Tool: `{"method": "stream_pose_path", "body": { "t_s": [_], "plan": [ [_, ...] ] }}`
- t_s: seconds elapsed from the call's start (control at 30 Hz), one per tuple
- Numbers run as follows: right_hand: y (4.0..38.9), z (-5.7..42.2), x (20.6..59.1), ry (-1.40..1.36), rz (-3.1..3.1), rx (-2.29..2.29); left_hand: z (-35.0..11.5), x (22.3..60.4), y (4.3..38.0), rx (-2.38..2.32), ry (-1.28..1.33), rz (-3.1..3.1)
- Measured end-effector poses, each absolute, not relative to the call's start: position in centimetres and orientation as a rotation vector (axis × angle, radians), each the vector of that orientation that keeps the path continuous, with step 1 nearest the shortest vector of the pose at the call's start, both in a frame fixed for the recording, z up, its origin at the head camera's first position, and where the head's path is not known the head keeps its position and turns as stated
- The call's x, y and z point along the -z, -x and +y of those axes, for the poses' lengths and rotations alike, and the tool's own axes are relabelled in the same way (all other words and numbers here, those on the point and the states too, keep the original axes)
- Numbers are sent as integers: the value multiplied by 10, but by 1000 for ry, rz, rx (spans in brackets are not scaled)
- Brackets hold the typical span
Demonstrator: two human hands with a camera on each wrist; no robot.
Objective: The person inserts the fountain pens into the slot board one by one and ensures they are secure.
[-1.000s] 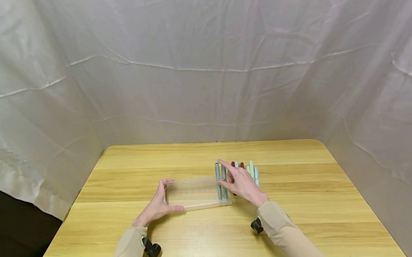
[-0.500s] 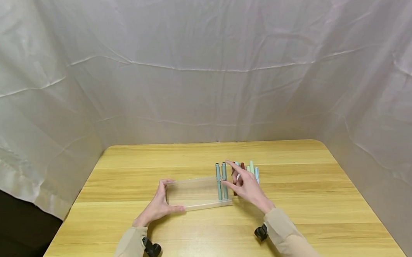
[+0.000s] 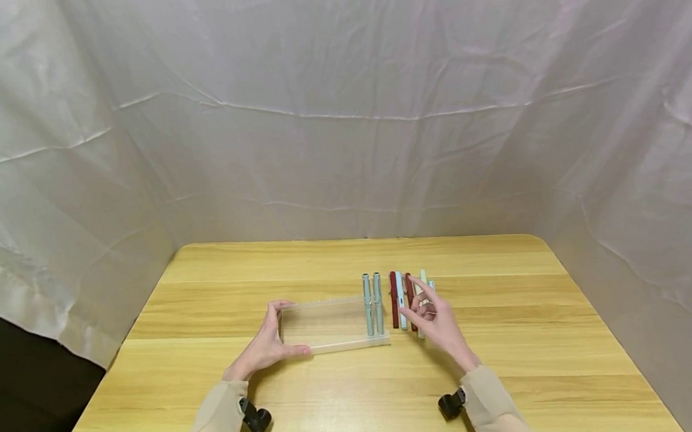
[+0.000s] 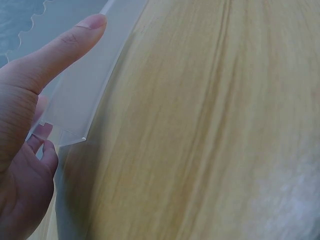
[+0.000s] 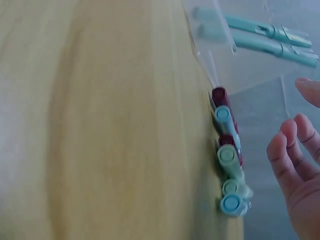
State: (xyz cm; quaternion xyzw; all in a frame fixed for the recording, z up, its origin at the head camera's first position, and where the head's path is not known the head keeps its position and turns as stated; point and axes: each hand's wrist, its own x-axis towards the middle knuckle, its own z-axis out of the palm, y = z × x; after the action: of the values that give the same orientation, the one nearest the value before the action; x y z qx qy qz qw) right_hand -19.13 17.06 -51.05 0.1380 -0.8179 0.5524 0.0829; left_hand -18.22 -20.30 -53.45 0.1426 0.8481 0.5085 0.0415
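My left hand (image 3: 266, 343) grips the left end of a clear plastic pen rack (image 3: 341, 347), thumb along the front and fingers behind; its scalloped edge shows in the left wrist view. Two teal pens (image 3: 369, 319) (image 3: 379, 318) lie side by side across the rack's right end, apart from both hands. My right hand (image 3: 442, 325) hovers over a row of pens on the table, thumb and forefinger spread and holding nothing. That row has dark red (image 3: 394, 305), light blue (image 3: 402, 307) and pale green pens (image 5: 228, 156), partly hidden by the hand in the head view.
The wooden table (image 3: 332, 399) has rounded far corners. Pale grey curtains (image 3: 342, 144) hang behind it and at both sides. Small black cameras are strapped to the wrists, the left one (image 3: 255, 418) near the sleeve.
My right hand has moved right, away from the two teal pens, to over the pen row. More of the red and blue pens now shows. The left hand and the rack have stayed put.
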Motion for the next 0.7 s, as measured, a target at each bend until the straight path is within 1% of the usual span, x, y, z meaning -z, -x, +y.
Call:
{"method": "stream_pose_path", "body": {
  "t_s": [0.3,0.7],
  "plan": [
    [190,193,518,-156,-2352,-1903,-203,534,183,-1554,-441,2590],
    [195,214,523,14,-2413,-1950,-204,535,182,-1558,-433,2591]
  ]
}}
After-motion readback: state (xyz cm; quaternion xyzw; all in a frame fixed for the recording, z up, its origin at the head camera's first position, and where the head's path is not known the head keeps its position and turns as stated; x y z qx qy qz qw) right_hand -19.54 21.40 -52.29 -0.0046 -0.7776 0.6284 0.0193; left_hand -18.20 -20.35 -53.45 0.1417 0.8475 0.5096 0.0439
